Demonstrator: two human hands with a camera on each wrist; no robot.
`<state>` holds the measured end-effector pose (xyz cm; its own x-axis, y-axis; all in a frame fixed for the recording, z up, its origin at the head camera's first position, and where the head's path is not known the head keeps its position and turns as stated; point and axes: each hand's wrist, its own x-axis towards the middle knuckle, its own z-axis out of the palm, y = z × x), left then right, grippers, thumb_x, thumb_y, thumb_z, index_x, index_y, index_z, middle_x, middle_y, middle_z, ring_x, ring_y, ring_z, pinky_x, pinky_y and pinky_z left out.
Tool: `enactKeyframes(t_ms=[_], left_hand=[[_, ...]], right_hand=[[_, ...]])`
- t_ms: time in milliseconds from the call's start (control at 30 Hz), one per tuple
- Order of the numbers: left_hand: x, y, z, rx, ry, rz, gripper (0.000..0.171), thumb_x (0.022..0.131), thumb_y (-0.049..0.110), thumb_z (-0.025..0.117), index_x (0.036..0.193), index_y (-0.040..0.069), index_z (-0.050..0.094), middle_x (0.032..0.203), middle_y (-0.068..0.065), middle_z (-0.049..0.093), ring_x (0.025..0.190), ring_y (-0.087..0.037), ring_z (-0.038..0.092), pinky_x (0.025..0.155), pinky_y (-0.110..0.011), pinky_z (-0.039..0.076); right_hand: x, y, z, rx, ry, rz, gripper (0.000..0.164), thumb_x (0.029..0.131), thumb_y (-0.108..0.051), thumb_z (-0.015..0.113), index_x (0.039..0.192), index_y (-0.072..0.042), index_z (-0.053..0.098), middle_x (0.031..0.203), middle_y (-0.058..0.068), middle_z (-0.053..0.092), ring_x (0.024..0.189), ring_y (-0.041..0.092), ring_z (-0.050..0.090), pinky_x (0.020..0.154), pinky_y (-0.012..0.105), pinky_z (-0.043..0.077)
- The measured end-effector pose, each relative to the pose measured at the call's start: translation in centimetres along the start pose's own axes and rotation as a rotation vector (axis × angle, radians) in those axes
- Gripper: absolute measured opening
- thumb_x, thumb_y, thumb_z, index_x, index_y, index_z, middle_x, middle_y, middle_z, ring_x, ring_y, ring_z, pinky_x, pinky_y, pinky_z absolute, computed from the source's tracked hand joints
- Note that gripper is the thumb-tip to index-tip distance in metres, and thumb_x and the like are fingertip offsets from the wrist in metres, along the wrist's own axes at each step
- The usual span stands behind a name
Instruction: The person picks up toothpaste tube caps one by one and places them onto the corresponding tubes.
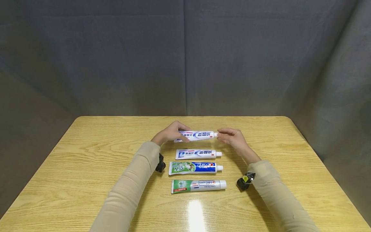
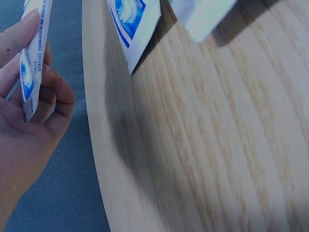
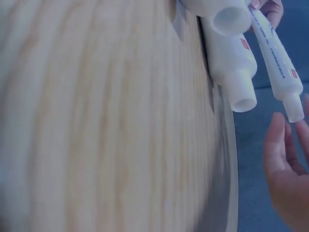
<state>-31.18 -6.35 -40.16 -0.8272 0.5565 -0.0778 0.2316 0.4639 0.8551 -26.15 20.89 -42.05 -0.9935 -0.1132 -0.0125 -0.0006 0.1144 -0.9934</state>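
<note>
My left hand [image 1: 172, 132] grips a white-and-blue toothpaste tube [image 1: 200, 135] by its flat end, thumb on the front and fingers behind. In the left wrist view the fingers of that hand [image 2: 29, 116] curl behind the tube [image 2: 30, 79]. At the tube's other end is my right hand [image 1: 233, 138], its fingertips right by the white cap [image 3: 293, 108]. The right wrist view shows the thumb and fingers of this hand [image 3: 292, 174] spread around the cap end, with a gap between thumb and cap.
Below the held tube, a smaller white-and-blue toothpaste tube [image 1: 195, 154], a green-and-blue Crest tube [image 1: 192, 168] and a green-and-silver tube [image 1: 198, 186] lie in a column on the wooden table [image 1: 87, 167], caps to the right. A grey curtain [image 1: 130, 64] hangs behind.
</note>
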Motion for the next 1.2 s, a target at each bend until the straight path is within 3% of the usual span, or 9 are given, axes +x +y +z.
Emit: enactKeyframes(t_ms=[200, 300, 533, 633, 900, 1200], left_hand=[[-0.02, -0.06, -0.01, 0.022, 0.007, 0.001, 0.044, 0.07, 0.006, 0.076, 0.113, 0.003, 0.064, 0.108, -0.006, 0.064, 0.094, -0.017, 0.058, 0.087, -0.032, 0.043], [0.02, -0.12, -0.01, 0.023, 0.006, 0.004, 0.044, 0.07, 0.006, 0.076, 0.112, 0.003, 0.065, 0.108, -0.007, 0.064, 0.095, -0.017, 0.058, 0.087, -0.032, 0.044], [0.0, 0.01, -0.01, 0.009, 0.002, -0.002, 0.043, 0.07, 0.005, 0.076, 0.112, 0.002, 0.065, 0.108, -0.007, 0.064, 0.094, -0.017, 0.058, 0.087, -0.032, 0.044], [-0.05, 0.14, -0.03, 0.011, 0.0, -0.004, 0.044, 0.07, 0.006, 0.076, 0.112, 0.003, 0.064, 0.109, -0.006, 0.064, 0.095, -0.017, 0.057, 0.088, -0.032, 0.043], [0.02, 0.11, -0.05, 0.004, 0.0, -0.005, 0.044, 0.071, 0.006, 0.076, 0.113, 0.003, 0.064, 0.11, -0.007, 0.063, 0.096, -0.017, 0.057, 0.088, -0.032, 0.043], [-0.06, 0.19, -0.04, -0.008, -0.004, 0.02, 0.045, 0.069, 0.002, 0.076, 0.112, 0.001, 0.064, 0.108, -0.009, 0.064, 0.093, -0.017, 0.059, 0.084, -0.03, 0.046]], right_hand=[[0.15, 0.04, 0.0, -0.073, 0.007, -0.031, 0.039, 0.077, 0.005, 0.066, 0.113, 0.012, 0.055, 0.106, 0.011, 0.062, 0.087, 0.01, 0.059, 0.077, 0.024, 0.049], [0.22, 0.06, 0.03, -0.084, 0.022, -0.053, 0.036, 0.075, 0.006, 0.066, 0.11, 0.012, 0.057, 0.103, 0.011, 0.063, 0.085, 0.009, 0.058, 0.076, 0.022, 0.048], [0.14, 0.06, 0.13, -0.036, 0.041, -0.042, 0.033, 0.08, 0.003, 0.065, 0.11, 0.014, 0.056, 0.085, -0.003, 0.066, 0.077, 0.009, 0.062, 0.074, 0.026, 0.05], [0.1, 0.05, 0.16, -0.004, 0.031, -0.034, 0.036, 0.081, 0.003, 0.063, 0.113, 0.015, 0.053, 0.087, -0.003, 0.065, 0.076, 0.01, 0.063, 0.075, 0.029, 0.051], [0.1, -0.05, 0.22, -0.063, 0.037, -0.061, 0.035, 0.076, 0.007, 0.066, 0.108, 0.014, 0.057, 0.09, 0.003, 0.064, 0.079, 0.01, 0.06, 0.073, 0.024, 0.05], [0.21, -0.09, 0.13, -0.011, 0.014, -0.019, 0.033, 0.08, 0.005, 0.063, 0.109, 0.018, 0.054, 0.086, 0.001, 0.066, 0.073, 0.009, 0.063, 0.074, 0.027, 0.051]])
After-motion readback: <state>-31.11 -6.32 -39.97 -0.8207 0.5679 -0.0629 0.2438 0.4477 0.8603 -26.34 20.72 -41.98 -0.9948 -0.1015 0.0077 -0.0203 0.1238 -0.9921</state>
